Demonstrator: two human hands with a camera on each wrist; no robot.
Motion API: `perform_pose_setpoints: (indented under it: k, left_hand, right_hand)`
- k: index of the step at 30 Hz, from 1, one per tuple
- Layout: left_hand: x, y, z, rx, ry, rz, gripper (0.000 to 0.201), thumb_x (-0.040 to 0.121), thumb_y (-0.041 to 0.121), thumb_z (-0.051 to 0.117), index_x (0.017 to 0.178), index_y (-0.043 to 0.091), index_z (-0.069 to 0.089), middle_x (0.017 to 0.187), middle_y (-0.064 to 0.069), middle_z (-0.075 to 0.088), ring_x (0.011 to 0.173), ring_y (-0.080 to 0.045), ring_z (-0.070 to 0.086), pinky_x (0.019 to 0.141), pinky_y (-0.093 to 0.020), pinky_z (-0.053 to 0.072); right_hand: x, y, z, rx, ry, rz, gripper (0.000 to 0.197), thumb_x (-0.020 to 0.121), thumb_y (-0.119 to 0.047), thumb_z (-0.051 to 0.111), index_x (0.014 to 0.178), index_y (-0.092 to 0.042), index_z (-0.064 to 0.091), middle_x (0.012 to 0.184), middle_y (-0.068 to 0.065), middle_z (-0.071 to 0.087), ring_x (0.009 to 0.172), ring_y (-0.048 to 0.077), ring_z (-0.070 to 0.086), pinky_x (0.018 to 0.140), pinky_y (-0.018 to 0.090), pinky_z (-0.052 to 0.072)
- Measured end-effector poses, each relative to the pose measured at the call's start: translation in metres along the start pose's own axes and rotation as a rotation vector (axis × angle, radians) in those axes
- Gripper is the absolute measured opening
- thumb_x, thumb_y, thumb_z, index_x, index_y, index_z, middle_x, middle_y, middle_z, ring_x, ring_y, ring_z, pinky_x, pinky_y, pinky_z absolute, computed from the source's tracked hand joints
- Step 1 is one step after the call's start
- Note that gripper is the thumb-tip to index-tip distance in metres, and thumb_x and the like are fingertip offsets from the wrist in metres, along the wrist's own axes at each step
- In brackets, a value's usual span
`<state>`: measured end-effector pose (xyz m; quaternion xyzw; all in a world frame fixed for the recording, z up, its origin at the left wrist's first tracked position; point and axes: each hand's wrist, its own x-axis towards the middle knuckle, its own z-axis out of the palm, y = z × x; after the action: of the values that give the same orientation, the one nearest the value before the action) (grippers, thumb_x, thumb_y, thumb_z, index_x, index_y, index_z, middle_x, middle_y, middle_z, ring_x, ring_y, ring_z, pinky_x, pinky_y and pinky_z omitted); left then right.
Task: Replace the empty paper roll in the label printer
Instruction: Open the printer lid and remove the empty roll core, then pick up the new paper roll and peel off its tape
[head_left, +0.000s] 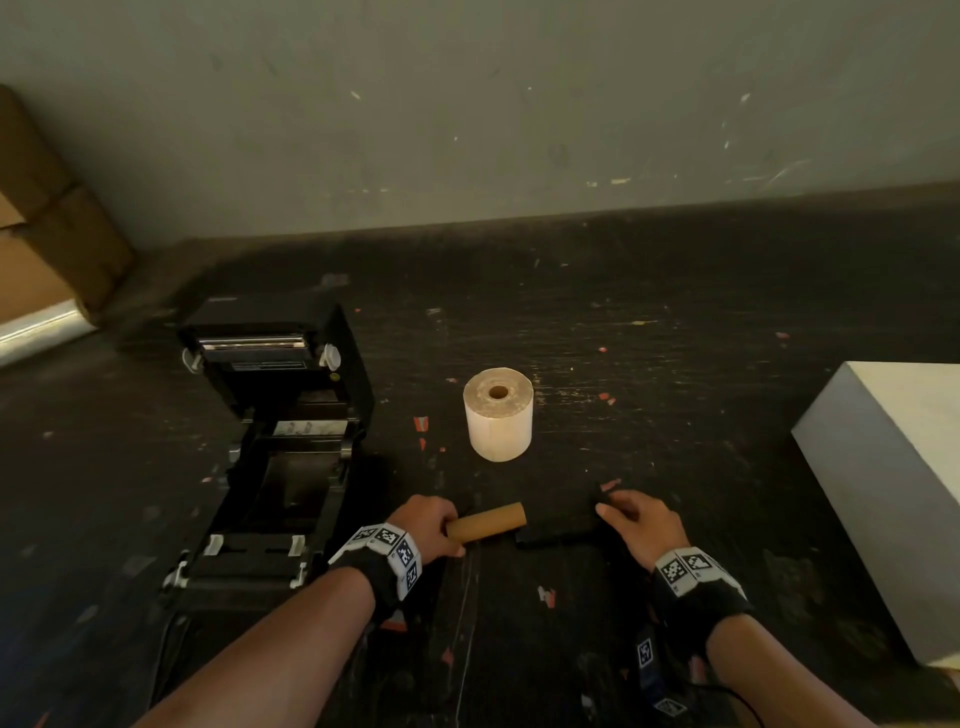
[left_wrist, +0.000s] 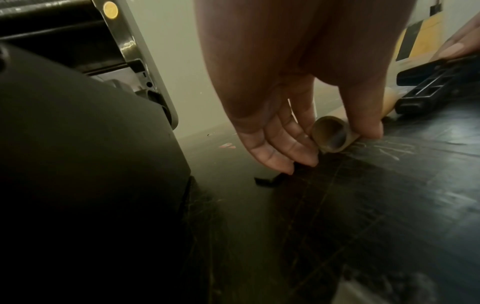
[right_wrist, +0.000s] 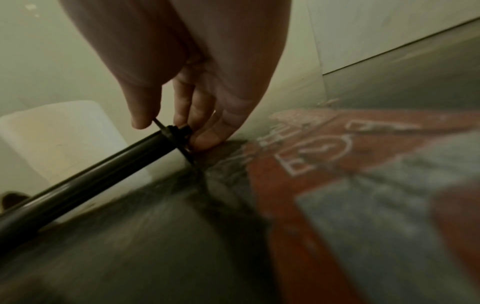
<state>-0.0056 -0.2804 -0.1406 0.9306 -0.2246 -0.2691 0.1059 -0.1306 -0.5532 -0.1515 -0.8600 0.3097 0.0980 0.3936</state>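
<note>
right now my left hand (head_left: 427, 525) pinches the near end of the empty cardboard core (head_left: 486, 521), thumb on one side and fingers (left_wrist: 291, 144) curled on the other, low on the dark scratched table (head_left: 675, 322). my right hand (head_left: 640, 525) pinches the end cap of the black spindle (head_left: 558, 534) between thumb and fingertips (right_wrist: 207, 137); the spindle lies out of the core, its tip just at the core's far end. the label printer (head_left: 275, 441) stands with its lid up on my left. the fresh paper roll (head_left: 498, 413) stands upright behind both hands. a white box (head_left: 893, 467) sits on the right.
</note>
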Motion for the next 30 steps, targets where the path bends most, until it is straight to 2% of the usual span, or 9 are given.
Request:
perform_pose_setpoints:
  k: [8, 10, 13, 15, 19, 23, 26, 30]
  left_hand:
    - [0.0, 0.003, -0.007, 0.001, -0.044, 0.003, 0.046, 0.074, 0.043, 0.074, 0.112, 0.02, 0.063, 0.106, -0.001, 0.064, 0.095, -0.016, 0.061, 0.08, -0.027, 0.049]
    - [0.0, 0.003, -0.01, -0.017, -0.043, 0.006, 0.052, 0.074, 0.046, 0.074, 0.116, 0.019, 0.061, 0.107, -0.001, 0.064, 0.094, -0.014, 0.061, 0.08, -0.025, 0.049]
    - [0.002, 0.002, -0.013, -0.075, 0.012, 0.004, 0.058, 0.075, 0.052, 0.071, 0.12, 0.017, 0.059, 0.11, -0.002, 0.064, 0.096, -0.014, 0.061, 0.083, -0.025, 0.05]
    - [0.005, 0.002, -0.018, -0.153, 0.067, -0.013, 0.058, 0.079, 0.052, 0.067, 0.124, 0.016, 0.057, 0.115, -0.002, 0.063, 0.102, -0.014, 0.061, 0.087, -0.025, 0.049]
    - [0.015, 0.005, -0.037, -0.325, 0.158, -0.046, 0.055, 0.089, 0.044, 0.058, 0.134, 0.014, 0.048, 0.128, -0.007, 0.059, 0.115, -0.019, 0.057, 0.096, -0.028, 0.045]
    - [0.035, 0.006, -0.05, -0.496, 0.172, -0.1, 0.057, 0.092, 0.039, 0.054, 0.141, 0.012, 0.04, 0.139, -0.009, 0.053, 0.127, -0.021, 0.05, 0.106, -0.031, 0.038]
    - [0.05, 0.008, -0.055, -0.59, 0.16, -0.143, 0.058, 0.094, 0.031, 0.054, 0.145, 0.017, 0.033, 0.145, -0.008, 0.047, 0.133, -0.022, 0.044, 0.109, -0.033, 0.034]
    - [0.065, 0.011, -0.061, -0.644, 0.106, -0.15, 0.059, 0.094, 0.02, 0.051, 0.148, 0.021, 0.027, 0.15, -0.006, 0.039, 0.137, -0.022, 0.037, 0.111, -0.034, 0.031]
  right_hand:
    - [-0.003, -0.002, 0.0, -0.003, -0.015, 0.019, 0.049, 0.082, -0.058, 0.057, 0.122, -0.03, 0.055, 0.127, -0.001, 0.059, 0.115, 0.019, 0.055, 0.1, 0.042, 0.044]
    - [-0.003, -0.004, -0.002, 0.02, -0.009, 0.019, 0.047, 0.082, -0.057, 0.057, 0.119, -0.028, 0.057, 0.124, -0.001, 0.06, 0.112, 0.018, 0.056, 0.098, 0.039, 0.045]
    - [-0.002, -0.013, -0.01, 0.072, 0.044, -0.02, 0.043, 0.087, -0.047, 0.058, 0.119, -0.019, 0.057, 0.121, 0.003, 0.061, 0.109, 0.018, 0.057, 0.089, 0.028, 0.042]
    - [0.002, -0.03, -0.017, 0.047, 0.104, -0.077, 0.048, 0.087, -0.044, 0.06, 0.123, -0.013, 0.055, 0.122, 0.005, 0.061, 0.11, 0.018, 0.058, 0.088, 0.027, 0.043]
    - [0.025, -0.083, -0.029, -0.092, 0.106, -0.246, 0.052, 0.084, -0.046, 0.061, 0.127, -0.017, 0.052, 0.126, 0.004, 0.058, 0.112, 0.017, 0.056, 0.095, 0.032, 0.048]
    - [0.044, -0.139, -0.024, -0.248, 0.032, -0.446, 0.06, 0.082, -0.047, 0.063, 0.133, -0.019, 0.046, 0.137, 0.004, 0.051, 0.125, 0.019, 0.049, 0.103, 0.038, 0.043]
    - [0.056, -0.168, -0.013, -0.354, -0.018, -0.477, 0.07, 0.079, -0.05, 0.065, 0.137, -0.019, 0.04, 0.142, 0.006, 0.044, 0.128, 0.022, 0.044, 0.105, 0.04, 0.041]
    - [0.074, -0.183, -0.002, -0.479, -0.083, -0.461, 0.091, 0.07, -0.061, 0.067, 0.143, -0.021, 0.029, 0.15, 0.01, 0.03, 0.135, 0.03, 0.035, 0.108, 0.045, 0.037]
